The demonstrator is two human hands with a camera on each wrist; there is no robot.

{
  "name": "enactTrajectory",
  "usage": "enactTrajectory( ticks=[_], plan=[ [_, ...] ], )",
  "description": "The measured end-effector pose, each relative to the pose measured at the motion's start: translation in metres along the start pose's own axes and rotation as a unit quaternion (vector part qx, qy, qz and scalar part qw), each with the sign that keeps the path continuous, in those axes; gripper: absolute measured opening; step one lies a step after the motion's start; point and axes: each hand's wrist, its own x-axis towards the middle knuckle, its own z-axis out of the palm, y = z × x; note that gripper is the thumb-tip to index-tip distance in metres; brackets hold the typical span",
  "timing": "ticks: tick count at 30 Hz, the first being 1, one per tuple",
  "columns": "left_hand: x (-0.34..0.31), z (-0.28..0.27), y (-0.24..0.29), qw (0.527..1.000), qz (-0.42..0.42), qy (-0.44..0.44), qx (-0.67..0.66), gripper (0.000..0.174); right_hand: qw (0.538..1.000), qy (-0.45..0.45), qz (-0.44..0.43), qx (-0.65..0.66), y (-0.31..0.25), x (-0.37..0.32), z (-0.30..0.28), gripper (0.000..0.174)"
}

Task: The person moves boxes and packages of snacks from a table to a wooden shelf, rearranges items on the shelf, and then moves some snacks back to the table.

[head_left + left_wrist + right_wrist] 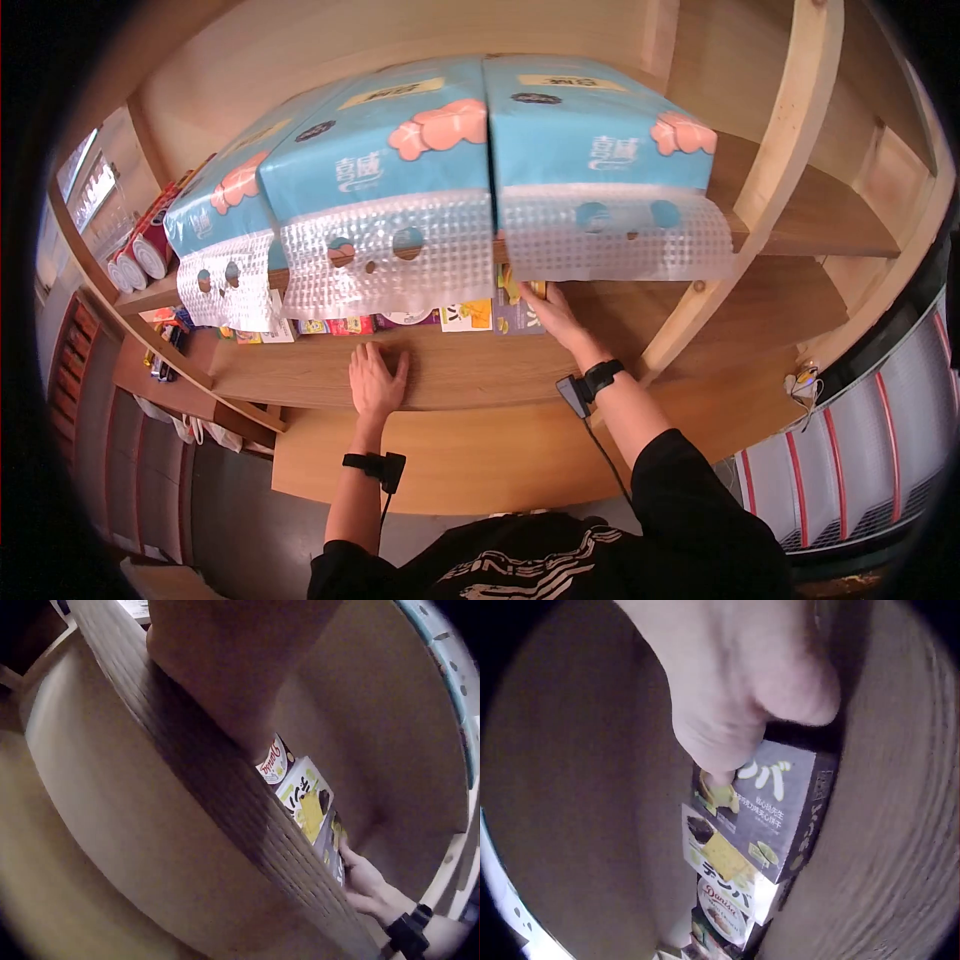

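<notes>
My right hand [545, 303] reaches under the upper shelf and grips a grey-purple snack box [514, 311] at the right end of a row of boxes. In the right wrist view the fingers [731, 690] curl over the top of that box [780, 817]; a white box with a yellow biscuit picture [721, 861] stands right beside it. My left hand [376, 379] lies flat, fingers straight, on the middle shelf board [470, 365]. The left wrist view shows the right hand [363, 877] at the grey-purple box [334, 844].
Big blue tissue packs [385, 160] fill the upper shelf, their clear flaps hanging over its edge. More snack boxes [350, 325] line the back of the middle shelf. Red cans [145, 250] lie at far left. A wooden upright [760, 190] stands to the right.
</notes>
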Motion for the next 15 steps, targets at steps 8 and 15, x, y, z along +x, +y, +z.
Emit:
enactTrajectory(
  ticks=[8, 15],
  plan=[
    [0.000, 0.001, -0.006, 0.998, 0.021, 0.032, -0.049, 0.027, 0.997, -0.061, -0.042, 0.001, -0.012, -0.013, -0.007, 0.065],
    [-0.077, -0.049, 0.018, 0.950, -0.015, 0.195, -0.244, 0.007, 0.997, -0.061, -0.012, -0.049, -0.023, -0.067, -0.021, 0.100]
  ],
)
